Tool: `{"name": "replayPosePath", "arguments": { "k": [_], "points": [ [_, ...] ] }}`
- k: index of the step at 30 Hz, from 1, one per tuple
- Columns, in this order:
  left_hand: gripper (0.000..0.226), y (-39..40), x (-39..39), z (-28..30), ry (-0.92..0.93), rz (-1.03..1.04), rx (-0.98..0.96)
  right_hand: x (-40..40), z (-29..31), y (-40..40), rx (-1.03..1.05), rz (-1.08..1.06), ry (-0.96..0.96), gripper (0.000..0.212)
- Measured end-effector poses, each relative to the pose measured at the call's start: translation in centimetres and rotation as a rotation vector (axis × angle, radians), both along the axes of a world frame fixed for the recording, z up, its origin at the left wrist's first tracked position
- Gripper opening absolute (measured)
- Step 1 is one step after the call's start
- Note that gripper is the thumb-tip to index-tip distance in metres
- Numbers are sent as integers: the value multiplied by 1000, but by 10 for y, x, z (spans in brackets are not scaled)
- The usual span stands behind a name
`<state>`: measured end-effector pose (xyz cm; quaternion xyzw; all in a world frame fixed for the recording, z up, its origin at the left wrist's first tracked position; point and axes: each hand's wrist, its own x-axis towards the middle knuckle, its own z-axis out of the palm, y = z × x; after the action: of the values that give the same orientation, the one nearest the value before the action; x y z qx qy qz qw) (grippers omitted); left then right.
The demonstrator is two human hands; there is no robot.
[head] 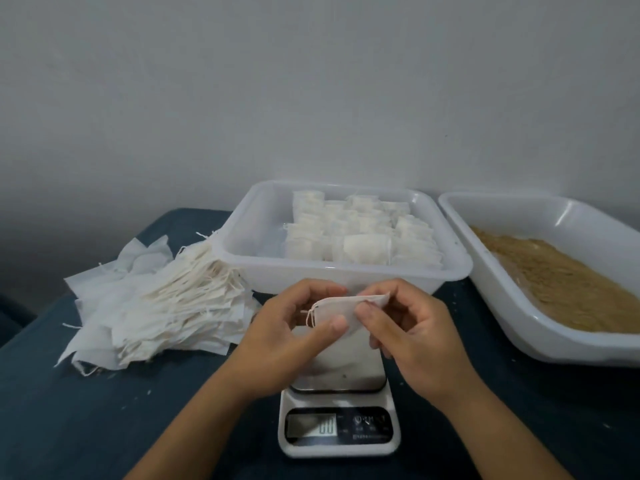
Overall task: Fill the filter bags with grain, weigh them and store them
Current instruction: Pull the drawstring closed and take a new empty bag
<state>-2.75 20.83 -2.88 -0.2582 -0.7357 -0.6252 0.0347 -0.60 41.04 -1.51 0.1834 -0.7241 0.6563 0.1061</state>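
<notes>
Both hands hold one flat white filter bag (341,308) with a drawstring above the digital scale (338,426). My left hand (287,336) pinches its left side with thumb and fingers. My right hand (412,336) pinches its right edge. The bag looks empty. The scale's steel plate (341,372) is bare and its display shows a zero reading. A heap of empty filter bags (166,303) lies at the left. The clear tub (242,237) behind the scale holds several filled bags (363,233). A white tray (512,306) at the right holds brown grain (568,282).
Everything rests on a dark blue table top (104,410) with scattered crumbs. A plain grey wall (311,81) stands close behind the tubs. The table's left edge falls away at the far left.
</notes>
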Motion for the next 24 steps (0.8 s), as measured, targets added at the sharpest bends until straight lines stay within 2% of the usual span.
{"name": "replayPosePath", "arguments": {
  "k": [2, 5, 8, 10, 13, 16, 24],
  "points": [
    [17, 3, 1, -2, 70, 57, -68, 1, -1, -1, -17, 23, -13, 14],
    [12, 7, 1, -6, 128, 133, -65, 0, -2, 1, -2, 27, -17, 18],
    [11, 6, 1, -6, 184, 264, -60, 2, -5, 2, 56, -101, 34, 36],
    [15, 4, 0, -7, 228, 333, -115, 3, -6, 2, 128, -232, 167, 40],
    [18, 3, -1, -10, 273, 374, -180, 2, -8, 3, 314, -359, 445, 38],
    [23, 4, -2, -12, 274, 378, -206, 2, -9, 3, 445, -386, 572, 28],
    [22, 8, -1, -15, 320, 394, -248, 0, -16, 2, 634, -386, 572, 22]
  ]
}}
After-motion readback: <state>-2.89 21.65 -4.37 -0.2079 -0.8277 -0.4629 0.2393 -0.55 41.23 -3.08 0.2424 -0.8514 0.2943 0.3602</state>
